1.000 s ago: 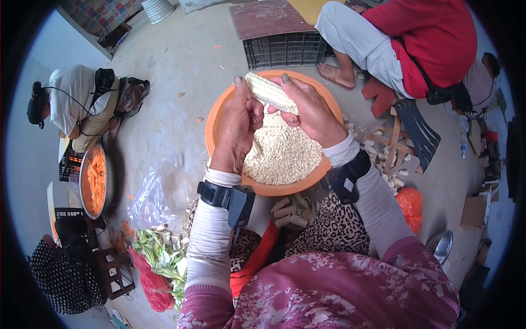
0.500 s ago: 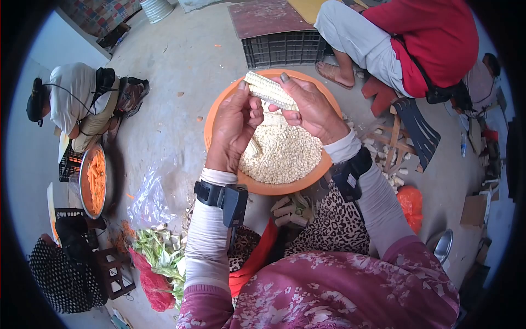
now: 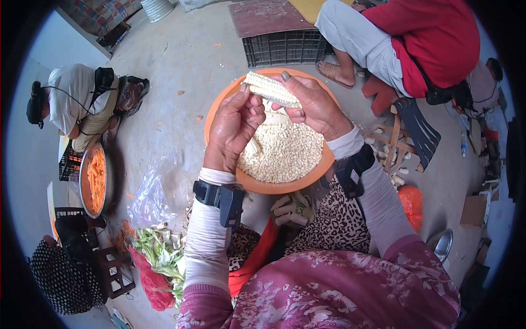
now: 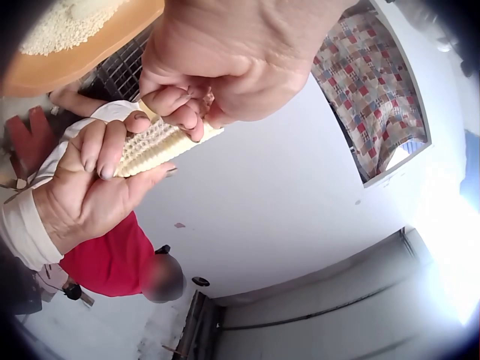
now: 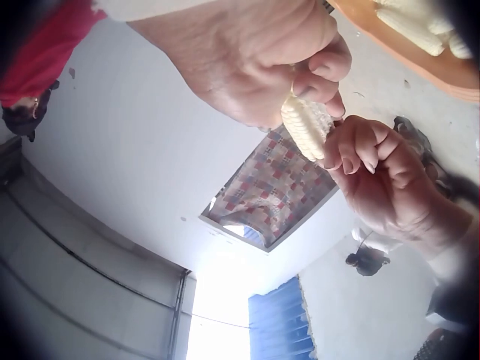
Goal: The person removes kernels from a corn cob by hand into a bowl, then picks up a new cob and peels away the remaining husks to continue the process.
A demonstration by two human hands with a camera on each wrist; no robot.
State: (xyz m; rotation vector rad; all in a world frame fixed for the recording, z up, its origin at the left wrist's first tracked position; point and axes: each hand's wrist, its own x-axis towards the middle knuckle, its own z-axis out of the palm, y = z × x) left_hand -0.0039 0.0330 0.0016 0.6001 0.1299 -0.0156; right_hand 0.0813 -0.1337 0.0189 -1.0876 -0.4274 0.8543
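A pale ear of corn (image 3: 271, 89) is held slantwise above a wide orange basin (image 3: 215, 112). My right hand (image 3: 316, 108) grips its right end, thumb along the top. At the other end, my left hand (image 3: 234, 125) pinches the ear between thumb and curled fingers. Rows of kernels and a pitted strip show on the corn (image 4: 154, 148) in the left wrist view. From the right wrist, the fingers of both hands nearly meet on the ear (image 5: 304, 129). Loose kernels (image 3: 287, 156) heap in the basin, with more ears partly hidden behind my left hand.
Stripped cobs (image 3: 290, 211) lie by my knees, more on the right. Husks (image 3: 161, 255) and a clear plastic bag (image 3: 153, 194) are on the floor at left. A person in red (image 3: 433, 44) sits at upper right; others crouch at left near a bowl of orange shreds (image 3: 96, 181).
My left thumb has come down from a raised position onto the ear's end. Both hands and the corn have shifted only slightly.
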